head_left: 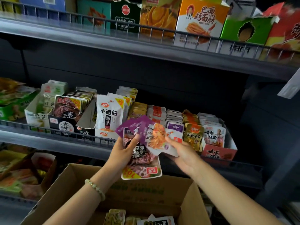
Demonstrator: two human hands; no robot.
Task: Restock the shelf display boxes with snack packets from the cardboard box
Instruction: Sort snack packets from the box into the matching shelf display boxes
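My left hand (123,151) grips a fanned bunch of snack packets: several purple packets (138,127) and a larger dark packet (142,161) hanging upside down below them. My right hand (181,151) pinches the right side of the same bunch at a white-edged packet (170,143). Both hands are in front of the middle shelf, above the open cardboard box (68,181), which holds more packets (115,216) at its bottom. Display boxes line the middle shelf, among them a black one (65,125) and a red one (219,153).
A wire rail (48,129) runs along the middle shelf's front edge. The upper shelf (113,46) carries tall snack cartons behind its own rail. Lower left, an open carton (42,161) with loose packets stands beside the cardboard box.
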